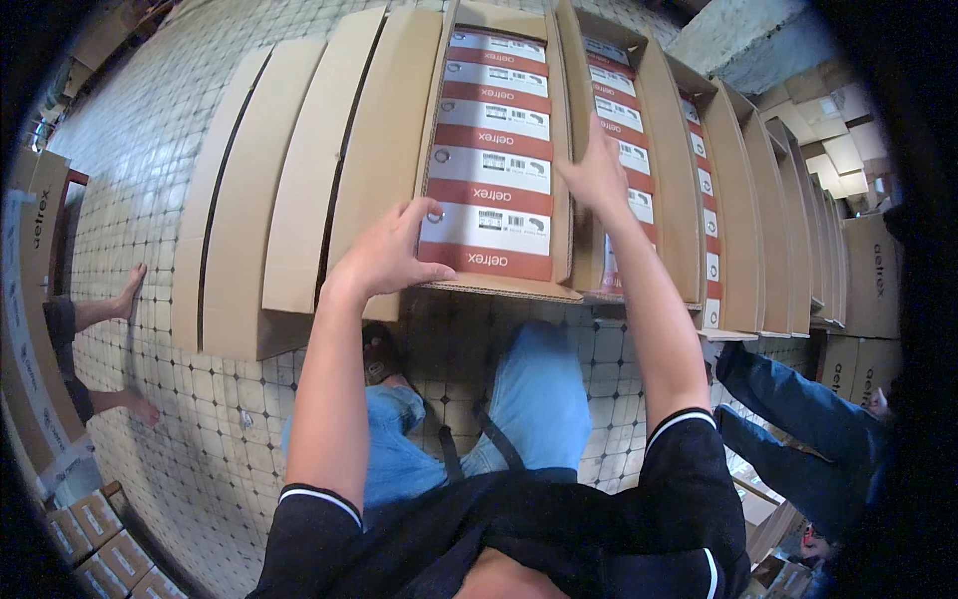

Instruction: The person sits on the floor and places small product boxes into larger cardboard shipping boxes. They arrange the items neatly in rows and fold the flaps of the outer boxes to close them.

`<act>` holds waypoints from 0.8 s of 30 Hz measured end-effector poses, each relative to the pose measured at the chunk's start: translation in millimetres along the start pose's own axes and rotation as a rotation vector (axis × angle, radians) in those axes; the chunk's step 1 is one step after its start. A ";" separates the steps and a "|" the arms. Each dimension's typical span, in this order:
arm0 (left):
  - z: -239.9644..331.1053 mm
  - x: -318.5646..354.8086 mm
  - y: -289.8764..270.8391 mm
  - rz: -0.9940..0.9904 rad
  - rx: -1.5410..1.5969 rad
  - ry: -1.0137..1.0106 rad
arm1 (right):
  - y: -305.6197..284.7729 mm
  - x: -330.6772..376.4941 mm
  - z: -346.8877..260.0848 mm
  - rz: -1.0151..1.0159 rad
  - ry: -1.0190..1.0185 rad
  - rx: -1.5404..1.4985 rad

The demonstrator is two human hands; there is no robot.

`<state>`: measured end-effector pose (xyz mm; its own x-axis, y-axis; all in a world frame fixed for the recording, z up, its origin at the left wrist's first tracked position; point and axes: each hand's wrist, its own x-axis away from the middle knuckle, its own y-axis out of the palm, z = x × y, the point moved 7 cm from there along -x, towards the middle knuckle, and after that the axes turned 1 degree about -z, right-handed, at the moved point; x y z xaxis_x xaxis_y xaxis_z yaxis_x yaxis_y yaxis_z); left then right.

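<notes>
In front of me stands an open cardboard carton (499,287) with a row of red-and-white shoeboxes (486,225) standing in it, their labelled ends facing up. My left hand (384,255) rests on the carton's near left corner, thumb spread from the fingers, fingertips at the edge of the nearest shoebox. My right hand (601,178) is at the upright flap on the carton's right side, with the index finger stretched forward and the thumb apart. Part of its palm and the other fingers are hidden. Neither hand has lifted anything.
More open cartons (733,210) run in a row to the right, some holding similar shoeboxes. Cardboard flaps (319,180) spread out on the left. Bare feet (130,290) of another person show at left; a person's dark trousers (798,419) are at right. Small brown boxes (100,519) sit lower left.
</notes>
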<state>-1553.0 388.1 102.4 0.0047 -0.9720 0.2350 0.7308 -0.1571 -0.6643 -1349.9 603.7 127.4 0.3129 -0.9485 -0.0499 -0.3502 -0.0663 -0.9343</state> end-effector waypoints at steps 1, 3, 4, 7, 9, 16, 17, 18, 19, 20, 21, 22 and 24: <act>0.4 -7.0 -4.0 0.040 0.017 0.025 | 0.2 -22.9 -3.5 -0.005 0.060 0.026; -0.5 -14.8 -5.1 0.079 0.034 0.045 | 2.5 -60.6 2.0 -0.047 0.164 0.005; -3.3 -18.7 -3.8 0.093 0.062 0.023 | 7.0 -72.1 7.8 -0.063 0.219 -0.021; -5.0 -33.4 -10.7 0.247 0.103 0.079 | 16.4 -83.6 20.9 -0.008 0.242 0.025; -5.3 -45.6 -14.6 0.301 0.102 0.092 | 21.6 -83.0 21.2 -0.014 0.205 0.072; 5.7 -105.3 -51.9 0.403 0.253 -0.076 | 13.0 -84.1 1.1 -0.098 0.244 0.062; 11.5 -119.0 -65.1 0.448 0.219 -0.053 | 13.7 -83.6 1.5 -0.114 0.262 0.061; 17.1 -135.7 -79.0 0.489 0.183 -0.030 | 10.7 -85.0 -1.5 -0.060 0.215 0.040; 20.0 -154.4 -88.8 0.481 0.160 -0.056 | 13.2 -84.5 0.7 -0.073 0.227 0.035; 26.7 -169.7 -102.9 0.550 0.204 -0.005 | 17.4 -83.8 4.4 -0.106 0.249 0.041; 30.9 -192.3 -114.7 0.529 0.224 0.048 | 19.7 -83.7 7.1 -0.111 0.259 0.046; 33.7 -215.6 -125.5 0.509 0.245 0.097 | 23.4 -83.2 10.1 -0.136 0.278 0.062; 27.8 -270.3 -132.3 0.432 0.494 0.042 | 21.6 -84.7 9.6 -0.088 0.256 0.110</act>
<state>-1632.0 676.5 146.5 0.3486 -0.9372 -0.0145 0.8966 0.3379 -0.2862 -1375.5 685.6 108.0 0.1000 -0.9888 0.1107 -0.2297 -0.1312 -0.9644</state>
